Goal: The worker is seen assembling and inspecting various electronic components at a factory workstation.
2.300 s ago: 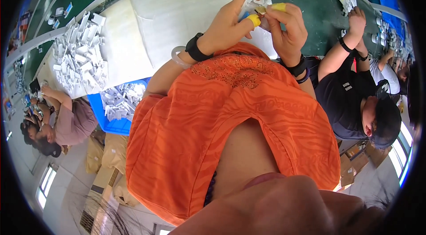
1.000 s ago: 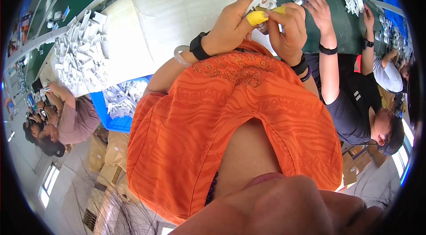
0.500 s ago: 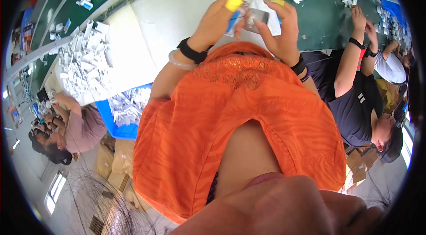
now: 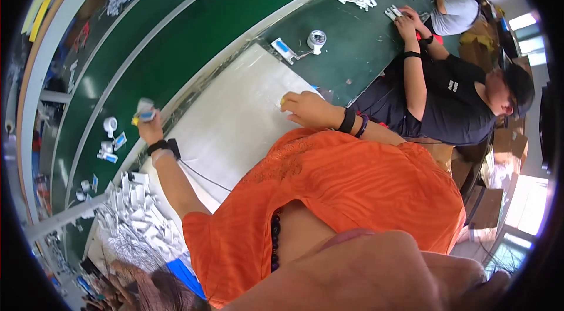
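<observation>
My left hand [image 4: 151,130] is stretched out to the far left, over the green belt's near edge. Its fingers are closed on a small white part with a blue panel [image 4: 145,113], blurred at its outer end. A yellow cover shows on a finger there. My right hand [image 4: 316,111] hovers at the right side of the white work mat [image 4: 229,105], fingers loosely bent and apart, nothing visible in them. A yellow cover sits on one of its fingertips. Just beyond its knuckles, a bit of a blue item [image 4: 318,88] shows, mostly hidden.
Several white round-headed parts [image 4: 110,127] lie on the green belt [image 4: 158,46]. A white pile of plastic parts [image 4: 141,211] is at lower left. A blue-panelled part [image 4: 284,48], wired to a round lamp head [image 4: 316,40], lies beyond the mat. A co-worker [image 4: 452,87] works at right.
My hands have come apart from working together over the mat. The left has carried the white part far left to the belt; the right stays near the mat. My view has turned.
</observation>
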